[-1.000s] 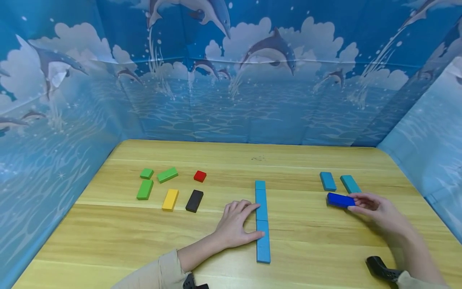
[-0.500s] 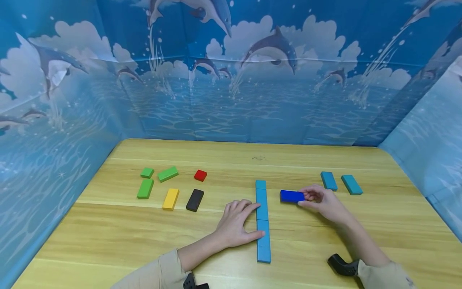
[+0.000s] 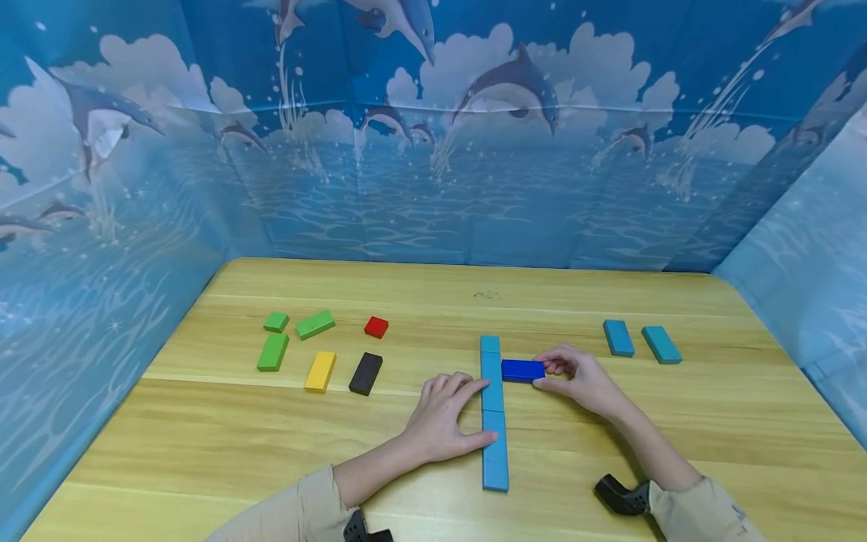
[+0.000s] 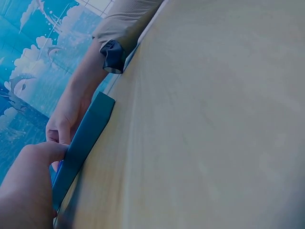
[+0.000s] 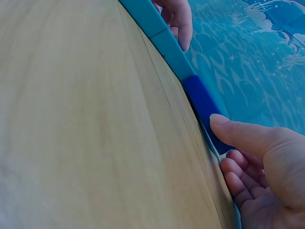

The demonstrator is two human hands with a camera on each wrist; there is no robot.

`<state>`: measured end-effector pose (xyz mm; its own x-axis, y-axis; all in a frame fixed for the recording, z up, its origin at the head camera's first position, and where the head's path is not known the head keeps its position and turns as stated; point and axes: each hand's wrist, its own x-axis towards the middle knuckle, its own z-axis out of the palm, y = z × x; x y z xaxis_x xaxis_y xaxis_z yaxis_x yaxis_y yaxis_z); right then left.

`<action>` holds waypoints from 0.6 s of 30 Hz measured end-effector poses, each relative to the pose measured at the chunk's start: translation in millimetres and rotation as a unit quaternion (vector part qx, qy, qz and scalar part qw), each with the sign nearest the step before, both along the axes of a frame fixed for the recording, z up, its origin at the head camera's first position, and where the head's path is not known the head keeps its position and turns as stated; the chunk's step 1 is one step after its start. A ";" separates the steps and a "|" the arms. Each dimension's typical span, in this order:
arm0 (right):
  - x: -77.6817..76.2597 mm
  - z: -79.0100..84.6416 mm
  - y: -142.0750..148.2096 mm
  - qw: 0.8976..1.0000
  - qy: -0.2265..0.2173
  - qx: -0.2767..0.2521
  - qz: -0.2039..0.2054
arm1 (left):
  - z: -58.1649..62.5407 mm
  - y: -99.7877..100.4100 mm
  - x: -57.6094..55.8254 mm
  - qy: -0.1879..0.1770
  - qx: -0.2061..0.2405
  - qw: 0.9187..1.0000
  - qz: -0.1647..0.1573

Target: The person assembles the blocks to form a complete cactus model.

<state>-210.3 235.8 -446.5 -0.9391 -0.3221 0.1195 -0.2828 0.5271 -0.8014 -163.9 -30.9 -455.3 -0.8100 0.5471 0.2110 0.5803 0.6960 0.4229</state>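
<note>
A straight row of light blue blocks (image 3: 495, 459) runs from front to back on the table, its pieces end to end. My left hand (image 3: 442, 423) lies along the row's left side, with index fingertip and thumb tip touching it. Between thumb and fingers, my right hand (image 3: 577, 378) pinches the right end of a dark blue block (image 3: 521, 370). That block lies crosswise, its left end at the row's right side, towards the far end. The right wrist view shows the right thumb on the dark blue block (image 5: 205, 102); part of its far side is hidden.
Two more blue blocks, a left one (image 3: 619, 338) and a right one (image 3: 661, 345), lie at the back right. To the left are several green blocks (image 3: 272, 352), a red block (image 3: 375, 327), a yellow block (image 3: 320, 372) and a black block (image 3: 366, 374). A dolphin-print cloth (image 3: 420, 203) surrounds the table.
My right hand has carried the dark blue block leftward from beside the two blue blocks at the right to the light blue row. My left hand has stayed in place.
</note>
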 end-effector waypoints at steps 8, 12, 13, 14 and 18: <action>-0.3 1.3 -0.1 1.000 -0.001 0.006 0.004 | 0.2 0.6 -0.7 -0.001 0.003 1.000 0.000; 0.0 2.0 -0.4 1.000 0.003 0.015 0.008 | -0.3 0.7 -1.0 0.004 0.003 1.000 0.000; 0.4 2.5 -0.6 1.000 0.004 0.017 0.010 | -0.6 0.7 -1.0 0.004 0.003 1.000 0.000; 0.8 2.9 -0.8 1.000 0.004 0.018 0.011 | -0.5 0.6 -1.0 0.004 0.003 1.000 -0.001; 3.5 6.5 -2.1 0.999 0.005 0.033 0.014 | -1.3 0.4 -1.2 0.003 0.004 1.000 -0.002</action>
<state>-206.8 233.7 -440.0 -0.9284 -0.3560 0.1062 -0.3060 0.5706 -0.7621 -165.0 -30.5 -456.6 -0.8063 0.5487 0.2209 0.5859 0.6900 0.4250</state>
